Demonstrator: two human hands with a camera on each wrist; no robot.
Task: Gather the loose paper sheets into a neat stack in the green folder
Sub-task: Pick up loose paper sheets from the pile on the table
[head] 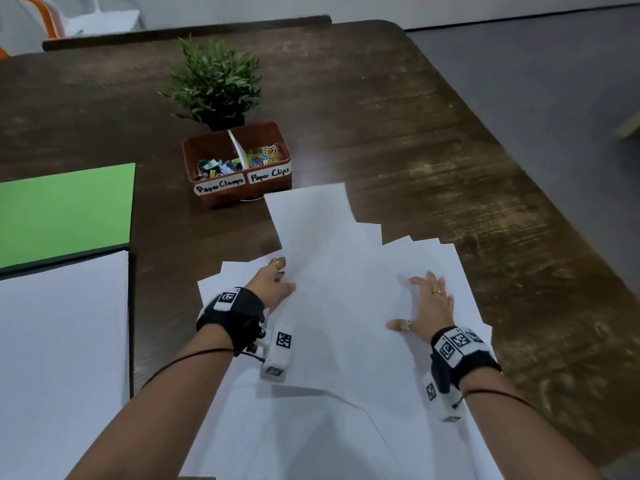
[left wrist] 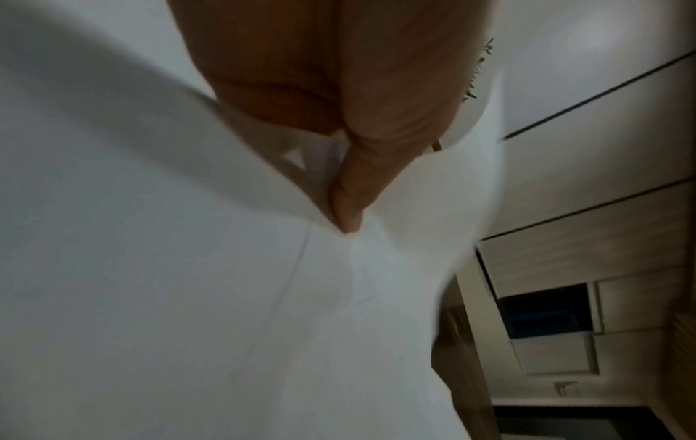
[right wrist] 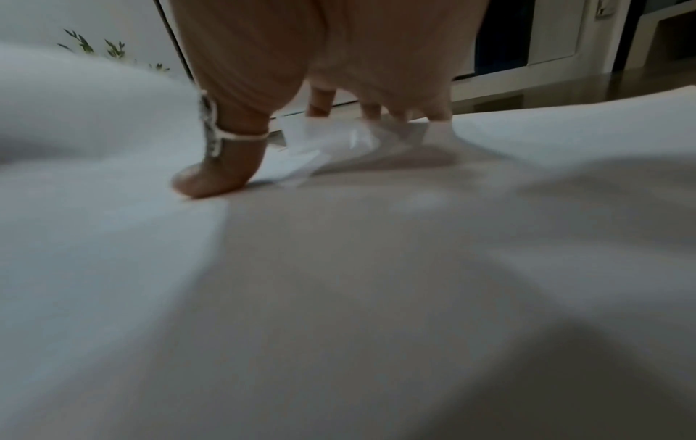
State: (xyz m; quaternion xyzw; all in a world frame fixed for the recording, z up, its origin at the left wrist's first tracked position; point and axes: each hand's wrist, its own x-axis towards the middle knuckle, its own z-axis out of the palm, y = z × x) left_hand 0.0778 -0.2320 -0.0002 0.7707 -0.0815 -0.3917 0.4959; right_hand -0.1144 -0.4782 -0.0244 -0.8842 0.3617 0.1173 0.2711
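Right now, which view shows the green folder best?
The head view: the green folder lies open at the table's left, with white sheets on its near half. Both wrist views show only paper and fingers, no folder.

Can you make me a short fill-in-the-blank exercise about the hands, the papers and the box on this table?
1. The left hand grips the edge of a lifted ____ sheet.
2. The right hand presses flat on the loose ____.
3. The open folder is coloured ____.
4. The brown box holds paper clamps and paper ____.

Missing words: paper; sheets; green; clips
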